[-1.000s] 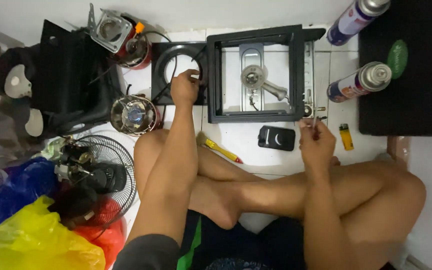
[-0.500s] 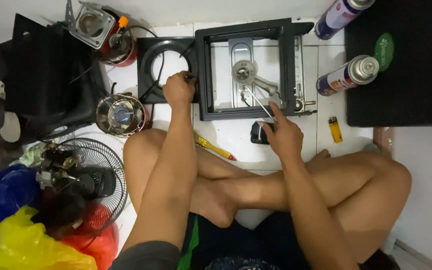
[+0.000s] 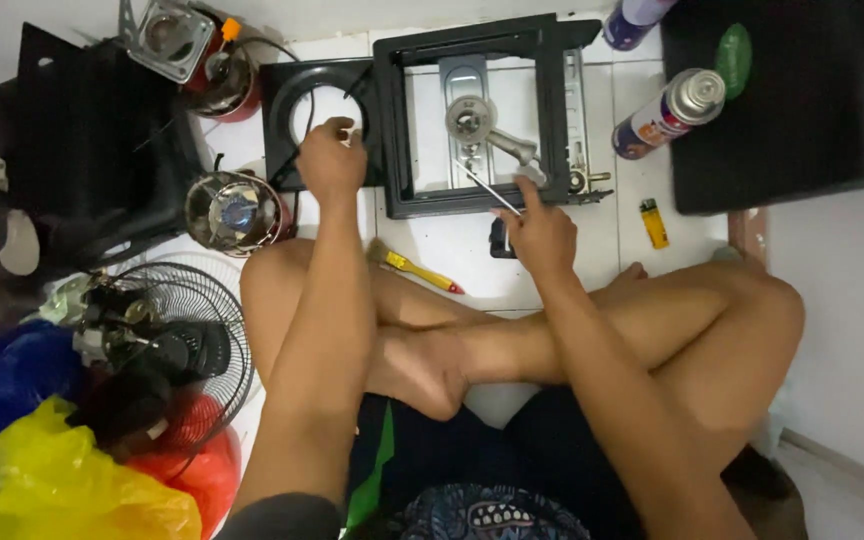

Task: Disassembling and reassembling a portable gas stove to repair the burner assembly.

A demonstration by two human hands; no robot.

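Observation:
I sit cross-legged on a white tiled floor before a black portable gas stove frame, opened so its silver burner shows. My left hand rests on the frame's left edge beside a black top plate with a round hole. My right hand grips a thin metal screwdriver, its tip pointing up-left into the frame near the burner tube. A small dark object lies on the floor, mostly hidden under my right hand.
Two gas canisters and a yellow lighter lie to the right by a black case. A yellow-handled brush lies by my knee. Small burners, a fan and plastic bags crowd the left.
My right hand moved left from the stove's right corner, carrying the thin tool in over the open frame. My left hand stayed on the frame's left edge.

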